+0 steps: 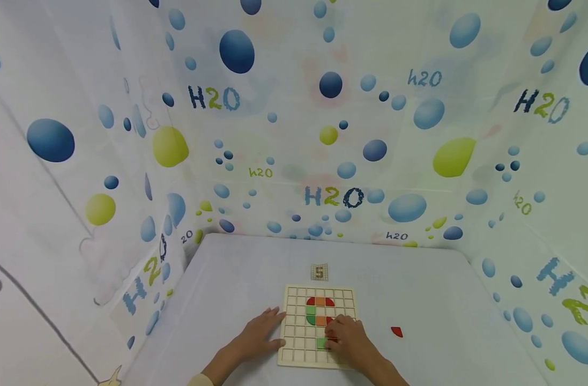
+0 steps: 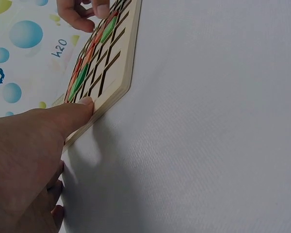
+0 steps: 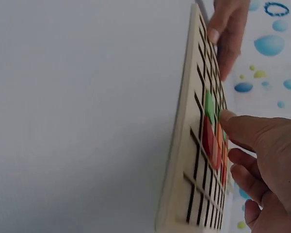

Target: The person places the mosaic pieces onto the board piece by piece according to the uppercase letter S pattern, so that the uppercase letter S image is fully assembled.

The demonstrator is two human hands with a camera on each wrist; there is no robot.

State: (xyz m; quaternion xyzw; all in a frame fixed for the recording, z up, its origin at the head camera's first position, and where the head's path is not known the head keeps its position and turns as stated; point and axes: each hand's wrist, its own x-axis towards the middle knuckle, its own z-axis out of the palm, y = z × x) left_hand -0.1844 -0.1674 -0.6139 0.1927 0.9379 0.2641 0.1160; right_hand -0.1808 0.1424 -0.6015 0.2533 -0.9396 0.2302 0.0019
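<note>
A pale wooden grid board [image 1: 294,356] lies on the table before me, with red, orange and green pieces set in its squares. Along its left edge rests my left hand [image 1: 255,336], fingers spread. The thumb [image 2: 85,109] touches the board's rim in the left wrist view. Over the right part of the board, my right hand [image 1: 350,342] has its fingers bent down and partly covers the pieces. Its thumb [image 3: 233,121] is at the colored pieces, near a green piece [image 3: 209,106] and a red piece [image 3: 207,133]; no piece shows between thumb and fingers.
Behind the board lies a small square card [image 1: 319,272] with an S-shaped figure. A loose red piece [image 1: 396,332] with a curved side lies right of the board. White curtains [image 1: 294,134] printed with blue and green drops surround the white table [image 1: 245,268].
</note>
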